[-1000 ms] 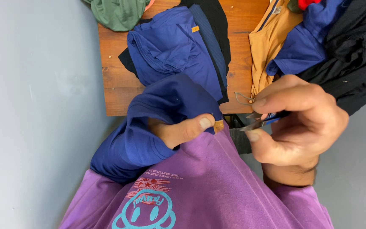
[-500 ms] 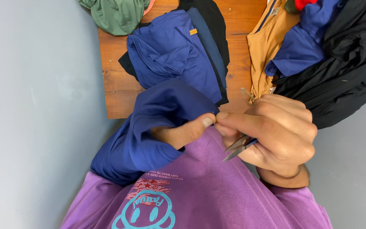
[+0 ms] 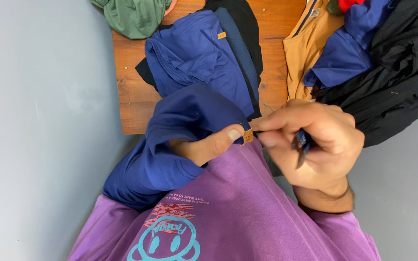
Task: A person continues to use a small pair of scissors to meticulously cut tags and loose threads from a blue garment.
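Observation:
My left hand (image 3: pixel 208 146) grips a bunched blue garment (image 3: pixel 180 140) in front of my purple shirt (image 3: pixel 228 212), its thumb pressing a small tan tag (image 3: pixel 248 137) at the cloth's edge. My right hand (image 3: pixel 315 145) meets it from the right. Its fingertips pinch at the same tag, and a small dark metal tool with a blue handle (image 3: pixel 301 147) is tucked in the palm, tips pointing down. Most of the left hand is buried in the blue cloth.
A wooden table (image 3: pixel 131 92) lies ahead with a folded blue garment (image 3: pixel 194 58) over dark ones, a green garment (image 3: pixel 134 17) at the far left, a tan top (image 3: pixel 306 53) and a heap of black and blue clothes (image 3: pixel 393 67) at the right. Grey floor surrounds it.
My right hand has moved left and closed in on the tag at my left thumb. The small tool has turned from pointing at the cloth to lying in the palm.

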